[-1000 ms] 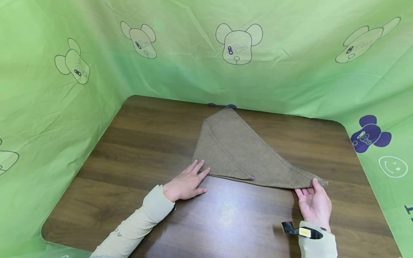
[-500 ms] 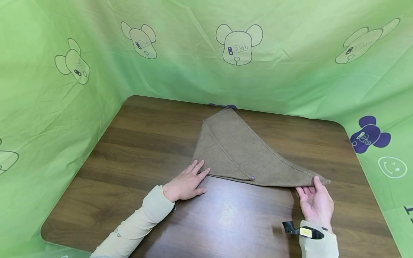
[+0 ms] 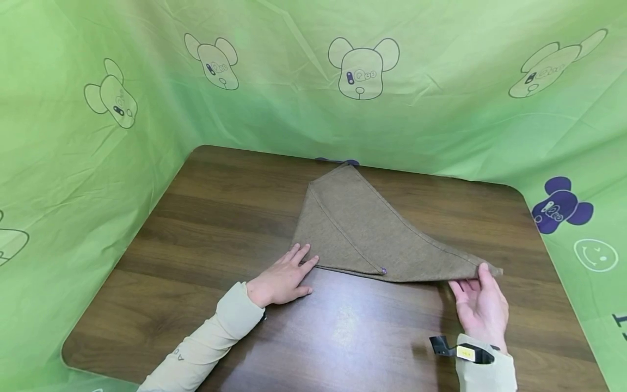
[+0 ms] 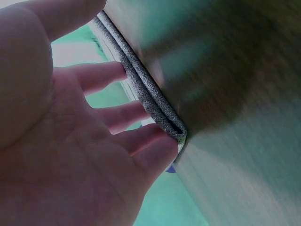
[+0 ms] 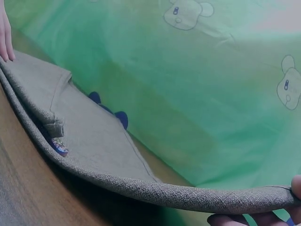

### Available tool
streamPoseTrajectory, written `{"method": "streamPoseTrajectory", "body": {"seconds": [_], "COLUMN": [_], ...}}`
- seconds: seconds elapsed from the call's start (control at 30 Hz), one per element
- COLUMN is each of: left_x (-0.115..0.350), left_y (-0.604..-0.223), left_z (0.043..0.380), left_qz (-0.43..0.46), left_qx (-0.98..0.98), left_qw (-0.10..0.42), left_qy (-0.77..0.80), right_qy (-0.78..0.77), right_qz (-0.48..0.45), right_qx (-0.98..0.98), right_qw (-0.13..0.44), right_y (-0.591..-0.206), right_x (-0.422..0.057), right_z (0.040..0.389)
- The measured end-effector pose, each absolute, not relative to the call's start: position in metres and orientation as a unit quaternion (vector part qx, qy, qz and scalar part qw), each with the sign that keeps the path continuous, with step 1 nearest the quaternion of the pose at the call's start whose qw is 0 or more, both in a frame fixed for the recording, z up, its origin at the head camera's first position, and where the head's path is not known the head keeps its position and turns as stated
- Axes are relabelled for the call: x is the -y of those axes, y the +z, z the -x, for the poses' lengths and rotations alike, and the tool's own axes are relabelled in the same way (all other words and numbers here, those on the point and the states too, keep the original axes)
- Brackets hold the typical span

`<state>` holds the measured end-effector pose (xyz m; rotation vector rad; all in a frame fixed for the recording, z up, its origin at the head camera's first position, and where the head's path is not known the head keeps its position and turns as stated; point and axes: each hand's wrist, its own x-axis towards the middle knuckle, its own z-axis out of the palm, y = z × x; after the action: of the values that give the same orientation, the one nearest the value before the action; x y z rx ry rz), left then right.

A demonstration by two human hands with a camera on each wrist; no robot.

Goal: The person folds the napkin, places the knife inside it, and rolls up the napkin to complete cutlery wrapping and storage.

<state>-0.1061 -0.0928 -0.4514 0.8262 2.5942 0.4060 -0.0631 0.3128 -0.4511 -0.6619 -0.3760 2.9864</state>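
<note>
A brown cloth (image 3: 372,223) with stitched edges lies on the table, its left part folded over towards the right. At the tip of that flap sits a small purple spot (image 3: 383,270). My left hand (image 3: 279,280) rests with spread, straight fingers on the cloth's near left corner; in the left wrist view the fingertips lie on the doubled edge (image 4: 141,84). My right hand (image 3: 482,307) pinches the narrow right end between thumb and fingers. In the right wrist view the near edge (image 5: 188,197) rises from the table towards that hand.
The wooden table (image 3: 206,218) has rounded corners. A green curtain (image 3: 284,109) printed with bear heads hangs around its back and sides. The cloth's far corner reaches close to the back edge. A black strap mount (image 3: 465,351) is on my right wrist.
My right hand has moved slightly right and away from me, and the cloth's right end has gone with it. The left hand has stayed in place.
</note>
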Motion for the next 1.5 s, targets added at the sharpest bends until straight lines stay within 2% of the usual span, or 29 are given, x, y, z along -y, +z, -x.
{"method": "streamPoseTrajectory", "body": {"seconds": [0.77, 1.5], "left_x": [0.093, 0.095], "left_y": [-0.450, -0.450], "left_z": [0.105, 0.104], "left_qz": [-0.287, -0.286], "left_qx": [-0.924, -0.922], "left_qw": [0.196, 0.197], "left_qy": [0.158, 0.171], "right_qy": [0.990, 0.991], "right_qz": [0.100, 0.026], "right_qx": [0.103, 0.129], "right_qw": [-0.014, -0.016], "right_y": [-0.441, -0.411], "right_x": [-0.303, -0.268], "right_z": [0.065, 0.073]}}
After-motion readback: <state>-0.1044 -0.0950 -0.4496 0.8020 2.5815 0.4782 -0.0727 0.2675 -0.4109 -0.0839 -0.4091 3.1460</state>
